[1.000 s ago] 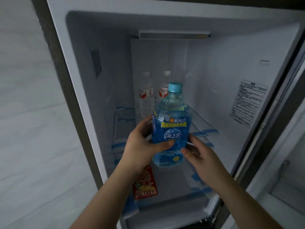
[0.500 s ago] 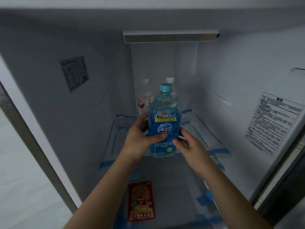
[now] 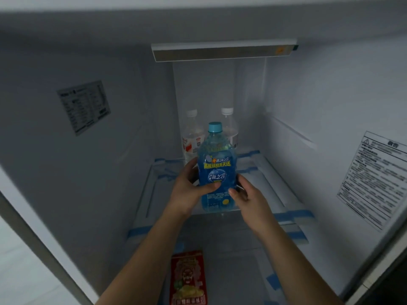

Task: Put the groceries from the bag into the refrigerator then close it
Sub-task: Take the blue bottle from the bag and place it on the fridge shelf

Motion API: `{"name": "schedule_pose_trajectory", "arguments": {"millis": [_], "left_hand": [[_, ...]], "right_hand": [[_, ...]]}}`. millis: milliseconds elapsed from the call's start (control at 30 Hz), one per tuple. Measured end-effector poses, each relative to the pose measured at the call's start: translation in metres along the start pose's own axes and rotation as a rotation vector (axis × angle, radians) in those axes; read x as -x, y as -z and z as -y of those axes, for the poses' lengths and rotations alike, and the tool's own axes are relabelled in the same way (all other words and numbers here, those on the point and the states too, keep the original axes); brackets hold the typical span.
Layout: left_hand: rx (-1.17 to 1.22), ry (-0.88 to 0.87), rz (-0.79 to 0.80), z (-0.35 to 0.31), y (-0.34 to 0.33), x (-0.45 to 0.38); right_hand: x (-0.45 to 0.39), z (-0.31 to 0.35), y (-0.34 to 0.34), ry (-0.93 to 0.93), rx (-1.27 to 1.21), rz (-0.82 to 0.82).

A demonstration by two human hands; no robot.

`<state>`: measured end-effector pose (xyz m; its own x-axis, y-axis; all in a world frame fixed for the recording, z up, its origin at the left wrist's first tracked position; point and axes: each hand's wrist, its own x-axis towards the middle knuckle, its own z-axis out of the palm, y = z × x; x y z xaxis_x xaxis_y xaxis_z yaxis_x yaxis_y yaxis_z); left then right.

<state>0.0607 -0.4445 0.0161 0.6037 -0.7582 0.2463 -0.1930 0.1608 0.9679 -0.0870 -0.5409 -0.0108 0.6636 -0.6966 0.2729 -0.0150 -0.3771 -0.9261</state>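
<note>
A blue drink bottle (image 3: 217, 159) with a light blue cap stands upright at the front of the glass shelf (image 3: 259, 172) inside the open refrigerator (image 3: 319, 102). My left hand (image 3: 189, 190) grips its left side, thumb across the label. My right hand (image 3: 246, 194) holds its lower right side with curled fingers. The bottle's base looks level with the shelf; whether it rests there I cannot tell. Behind it stand two clear bottles with white caps (image 3: 192, 137) (image 3: 229, 126).
A red snack packet (image 3: 189, 278) lies flat on the lower shelf beneath my arms. Printed stickers sit on the left wall (image 3: 83, 106) and right wall (image 3: 374, 179). Blue tape strips edge the shelves. The shelf has free room left and right of the bottle.
The view has closed in on the fridge interior. Both hands carried the blue bottle further in and a little lower, over the front of the glass shelf.
</note>
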Motion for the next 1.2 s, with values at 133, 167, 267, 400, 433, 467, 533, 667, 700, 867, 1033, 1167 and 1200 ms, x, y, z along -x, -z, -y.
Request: {"name": "schedule_pose_trajectory", "arguments": {"millis": [133,167,267,400,433,467,533,667,700,867,1033,1167,1200], "left_hand": [[-0.038,-0.013,0.014,0.002,0.001,-0.007],[-0.044,-0.012,0.007,0.004,0.001,-0.008],[-0.063,-0.007,-0.004,0.007,0.002,-0.010],[-0.085,-0.038,-0.005,0.011,0.000,-0.010],[-0.095,-0.047,-0.013,0.012,0.000,-0.010],[-0.112,-0.052,-0.020,0.014,-0.001,-0.011],[-0.150,-0.060,-0.024,0.017,0.000,-0.013],[-0.244,-0.084,-0.007,0.023,0.002,-0.017],[-0.270,-0.088,-0.001,0.024,0.002,-0.018],[-0.341,-0.091,0.000,0.026,0.003,-0.016],[-0.472,-0.130,-0.043,0.015,0.002,0.003],[-0.595,-0.197,-0.115,0.003,0.003,0.036],[-0.627,-0.211,-0.122,0.000,0.004,0.046]], "right_hand": [[-0.008,-0.007,-0.001,-0.001,0.065,-0.006],[-0.009,-0.008,-0.001,0.003,0.097,-0.010],[-0.011,-0.010,-0.002,0.015,0.152,-0.017],[-0.014,-0.010,-0.005,0.026,0.246,-0.053],[-0.014,-0.010,-0.006,0.027,0.257,-0.070],[-0.013,-0.010,-0.008,0.030,0.269,-0.086],[-0.012,-0.011,-0.011,0.036,0.286,-0.107],[-0.013,-0.009,-0.015,0.019,0.288,-0.134],[-0.014,-0.009,-0.015,0.009,0.292,-0.135],[-0.012,-0.005,-0.014,-0.014,0.305,-0.128],[0.003,0.008,-0.008,-0.072,0.396,-0.028],[0.030,0.019,-0.004,-0.092,0.475,0.015],[0.037,0.021,-0.004,-0.075,0.491,0.022]]}}
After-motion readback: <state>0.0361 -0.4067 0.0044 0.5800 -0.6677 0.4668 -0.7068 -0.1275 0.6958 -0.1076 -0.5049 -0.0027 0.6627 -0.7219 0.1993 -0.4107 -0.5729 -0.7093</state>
